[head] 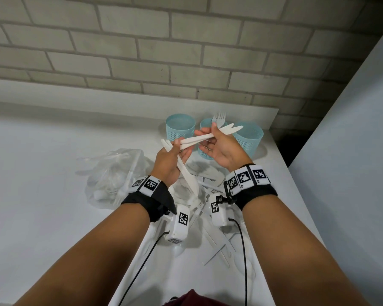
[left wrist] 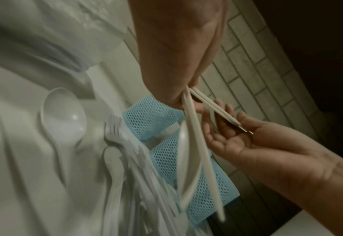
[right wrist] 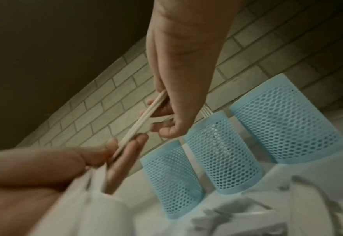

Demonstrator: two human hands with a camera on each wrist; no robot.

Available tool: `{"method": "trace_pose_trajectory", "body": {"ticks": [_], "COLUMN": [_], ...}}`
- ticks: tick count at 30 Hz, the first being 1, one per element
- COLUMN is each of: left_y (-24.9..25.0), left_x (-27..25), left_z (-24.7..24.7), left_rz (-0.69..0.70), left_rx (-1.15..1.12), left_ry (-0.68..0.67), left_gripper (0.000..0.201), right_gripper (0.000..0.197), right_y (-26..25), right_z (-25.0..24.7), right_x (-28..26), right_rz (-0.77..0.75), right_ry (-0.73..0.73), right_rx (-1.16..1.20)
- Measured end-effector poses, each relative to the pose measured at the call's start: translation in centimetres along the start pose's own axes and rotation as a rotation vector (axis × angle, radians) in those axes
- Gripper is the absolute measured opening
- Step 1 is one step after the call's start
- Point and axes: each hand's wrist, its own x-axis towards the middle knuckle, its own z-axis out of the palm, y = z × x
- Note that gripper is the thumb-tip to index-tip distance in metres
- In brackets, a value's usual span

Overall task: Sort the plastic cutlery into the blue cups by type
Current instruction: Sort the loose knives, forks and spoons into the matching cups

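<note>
Three blue mesh cups (head: 180, 127) (head: 202, 152) (head: 250, 139) stand in a row at the back right of the white table (head: 42, 173). A white fork (head: 219, 117) stands in the middle cup (right wrist: 221, 151). Just in front of the cups, my left hand (head: 181, 145) grips white plastic knives (head: 189, 176) whose blades point down toward me. My right hand (head: 208, 134) pinches two more knives (head: 228, 129) that reach across from the left hand, blades over the right cup. The right wrist view shows both hands on this pair of knives (right wrist: 138, 124).
A clear plastic bag (head: 113, 173) with white cutlery lies left of my hands. Loose knives, forks and spoons are piled (head: 210, 191) under my wrists. A spoon (left wrist: 63, 119) lies on the table. A brick wall (head: 142, 51) rises behind and a grey panel (head: 352, 129) stands at right.
</note>
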Motion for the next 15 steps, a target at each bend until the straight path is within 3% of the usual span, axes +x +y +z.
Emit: {"method": "trace_pose_trajectory", "body": {"ticks": [3,5,9,13,15], "left_y": [0.5,1.1,2.1,2.7,3.0], "left_x": [0.1,0.2,0.5,0.4,0.4], "left_z": [-0.2,-0.5,-0.7,-0.4,-0.2], "left_rz": [0.043,0.054,0.097,0.147,0.163], "left_rx": [-0.01,-0.081,-0.188,-0.271,-0.305], "left_ry": [0.049,0.072,0.117,0.124,0.129], "left_gripper": [0.032,0.034,0.036,0.039,0.04], "right_gripper": [0.039,0.041,0.032,0.066,0.053], "right_y": [-0.9,-1.2,-0.3,1.2,1.3], "right_z": [0.3,0.2,-0.6,-1.4,-1.5], "right_x": [-0.2,-0.3,-0.3,-0.4,-0.9], "right_rz": [-0.028,-0.032,0.126,0.353,0.434], "right_ry": [0.072,0.116,0.055,-0.108,-0.217], "right_rx": [0.21,0.21,-0.153,-0.52,-0.577]}}
